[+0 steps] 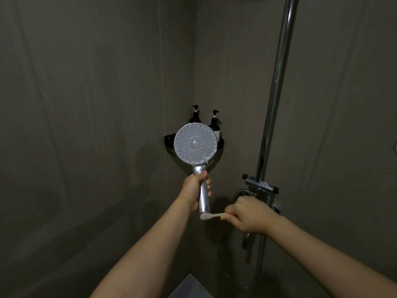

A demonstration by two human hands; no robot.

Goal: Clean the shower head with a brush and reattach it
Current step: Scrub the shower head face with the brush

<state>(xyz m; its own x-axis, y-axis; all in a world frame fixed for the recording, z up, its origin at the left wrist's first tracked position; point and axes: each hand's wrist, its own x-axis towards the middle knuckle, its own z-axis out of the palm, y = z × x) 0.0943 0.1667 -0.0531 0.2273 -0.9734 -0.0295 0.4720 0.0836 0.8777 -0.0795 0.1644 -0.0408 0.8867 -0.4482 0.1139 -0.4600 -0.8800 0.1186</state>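
Item 1. Shower head (195, 143): round grey spray face dotted with nozzles, chrome handle below it, held upright with the face turned toward the camera. It stands detached, to the left of the riser pipe (277, 87) and in front of the corner shelf.

Item 2. Left hand (193, 190): fingers wrapped round the chrome handle just under the spray face; the handle's lower end sticks out below the fist.

Item 3. Brush (209, 216): small, white, toothbrush-like, lying roughly level, its head just beneath the handle's lower end; contact between the two cannot be told.

Item 4. Right hand (250, 215): fingers curled round the brush's shaft, left of the riser pipe's lower section.

Item 5. Riser pipe: chrome, running up the right wall. A chrome bracket (261, 186) with dark ends sits on it, level with the left hand.

Item 6. Corner shelf (169, 139): black, fixed in the wall corner left of the pipe, partly hidden by the spray face.

Item 7. Two dark pump bottles (214, 125) on the shelf; the right one carries a pale label, its writing too small to read.

Item 8. Walls: dull grey-brown panels.
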